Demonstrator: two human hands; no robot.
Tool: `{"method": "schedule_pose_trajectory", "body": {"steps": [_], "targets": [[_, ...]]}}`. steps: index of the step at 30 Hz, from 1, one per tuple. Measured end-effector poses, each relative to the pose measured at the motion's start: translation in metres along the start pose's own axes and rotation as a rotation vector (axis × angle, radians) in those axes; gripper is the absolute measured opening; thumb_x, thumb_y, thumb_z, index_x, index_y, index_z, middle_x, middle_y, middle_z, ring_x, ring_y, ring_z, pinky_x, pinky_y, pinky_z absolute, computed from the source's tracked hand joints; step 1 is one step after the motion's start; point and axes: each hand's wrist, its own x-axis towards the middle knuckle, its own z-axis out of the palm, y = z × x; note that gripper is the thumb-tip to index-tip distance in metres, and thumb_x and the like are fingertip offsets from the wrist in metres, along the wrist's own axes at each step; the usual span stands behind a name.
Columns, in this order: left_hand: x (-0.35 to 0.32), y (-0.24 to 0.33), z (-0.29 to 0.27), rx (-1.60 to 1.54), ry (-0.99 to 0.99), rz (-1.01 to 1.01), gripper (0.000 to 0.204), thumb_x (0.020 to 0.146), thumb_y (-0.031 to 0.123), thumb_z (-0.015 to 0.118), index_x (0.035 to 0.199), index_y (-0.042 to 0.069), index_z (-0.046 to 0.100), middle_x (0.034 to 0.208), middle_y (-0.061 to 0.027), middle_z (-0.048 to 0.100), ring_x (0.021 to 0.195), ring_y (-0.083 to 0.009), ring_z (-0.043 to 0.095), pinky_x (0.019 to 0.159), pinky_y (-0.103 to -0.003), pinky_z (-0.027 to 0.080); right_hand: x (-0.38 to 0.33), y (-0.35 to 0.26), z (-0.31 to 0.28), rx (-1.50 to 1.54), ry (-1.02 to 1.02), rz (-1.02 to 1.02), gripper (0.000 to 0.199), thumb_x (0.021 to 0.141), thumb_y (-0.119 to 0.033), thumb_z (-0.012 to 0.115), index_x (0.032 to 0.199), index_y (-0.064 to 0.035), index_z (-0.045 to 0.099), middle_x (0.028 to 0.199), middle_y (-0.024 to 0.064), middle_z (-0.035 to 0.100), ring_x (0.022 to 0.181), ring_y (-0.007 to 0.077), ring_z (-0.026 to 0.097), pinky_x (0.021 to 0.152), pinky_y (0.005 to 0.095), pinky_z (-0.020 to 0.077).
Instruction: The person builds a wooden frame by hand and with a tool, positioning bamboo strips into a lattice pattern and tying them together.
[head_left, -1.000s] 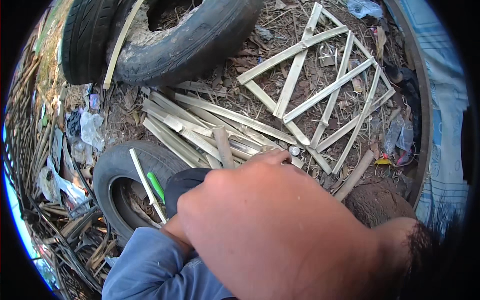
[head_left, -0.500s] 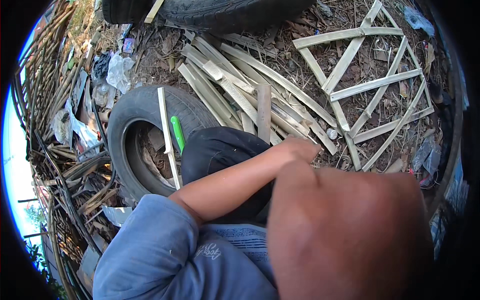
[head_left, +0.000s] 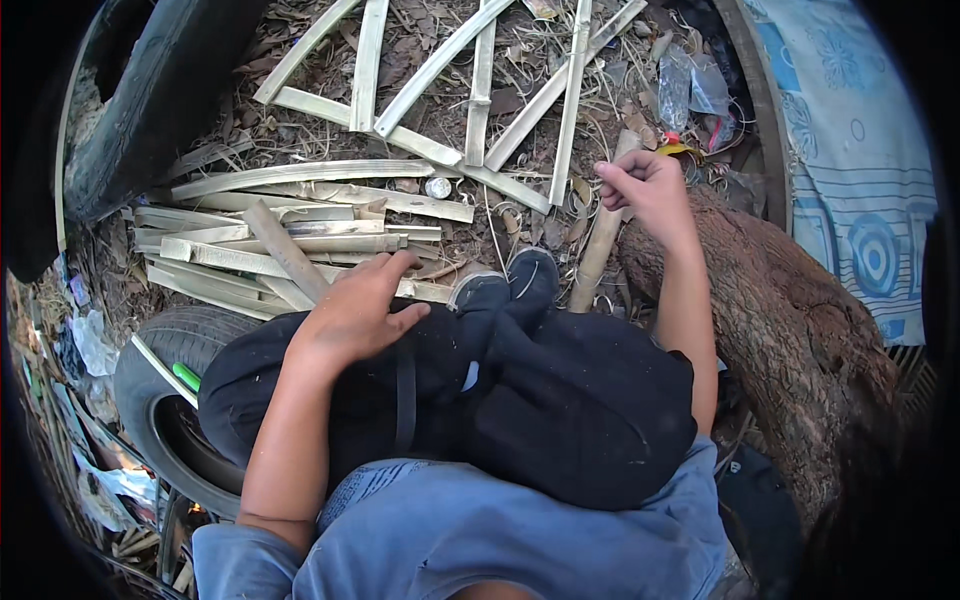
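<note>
Fingers of the left hand lie loose and spread, flat on the black cloth of the person's knee, holding nothing. Their tips reach just over the edge of a pile of split bamboo strips. These strips are pale, long and flat, with rough edges, and they lie side by side on the dirt. The right hand is up by a round bamboo pole, with its fingers curled in tight. I cannot tell if something thin is pinched in them. The pole is smooth and tan and leans against a fat brown log with bumpy bark. Beyond the pile lies a frame of bamboo slats, crossed like a fan. A small round metal cap sits between the frame and the pile. Dark shoes poke out by the knees. An old black rubber tyre lies at the left, with a green stick in it. A blue patterned cloth hangs at the right.
</note>
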Motion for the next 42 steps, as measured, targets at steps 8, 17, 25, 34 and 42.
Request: {"method": "schedule_pose_trajectory", "body": {"steps": [8,17,25,34,42], "targets": [[0.009,0.014,0.012,0.108,0.195,0.058,0.043,0.078,0.016,0.075,0.116,0.004,0.057,0.11,-0.0154,0.063,0.107,-0.0357,0.059,0.093,-0.042,0.046,-0.009,0.087,0.075,0.18,-0.323,0.034,0.01,0.085,-0.005,0.072,0.087,0.0043,0.068,0.078,0.009,0.07,0.07,0.0119,0.068,0.065,0.0243,0.0555],[0.053,0.043,0.063,0.331,0.298,0.239,0.032,0.068,0.013,0.079,0.097,0.01,0.067,0.094,-0.0063,0.06,0.096,-0.0282,0.054,0.085,-0.04,0.04,-0.03,0.096,0.115,0.262,-0.595,-0.05,0.012,0.087,-0.003,0.068,0.089,-0.0002,0.056,0.08,0.0066,0.068,0.072,0.0113,0.066,0.066,0.0243,0.0544],[0.082,0.017,0.066,0.104,0.271,0.296,0.017,0.068,0.01,0.079,0.082,0.01,0.07,0.083,-0.0026,0.064,0.088,-0.0257,0.055,0.083,-0.038,0.04,-0.029,0.1,0.107,0.522,-0.643,0.076,0.013,0.089,-0.003,0.066,0.09,0.0011,0.054,0.075,0.0079,0.067,0.069,0.0124,0.066,0.065,0.0254,0.0537],[0.092,0.012,0.058,-0.073,0.305,0.223,0.016,0.071,0.008,0.077,0.084,0.005,0.069,0.08,-0.0086,0.067,0.084,-0.028,0.056,0.082,-0.04,0.043,0.002,0.091,0.116,0.259,-0.524,0.088,0.034,0.083,-0.018,0.078,0.103,-0.001,0.055,0.079,0.0029,0.064,0.07,0.0066,0.061,0.062,0.0214,0.0496],[0.093,-0.001,0.05,-0.23,0.343,0.091,0.011,0.073,0.004,0.075,0.082,0.002,0.069,0.079,-0.009,0.065,0.084,-0.0218,0.057,0.077,-0.033,0.047,0.028,0.094,0.116,-0.1,-0.004,-0.039,0.029,0.081,-0.017,0.073,0.102,0.0001,0.062,0.073,0.0098,0.065,0.061,0.0193,0.063,0.061,0.0327,0.0506]]}}
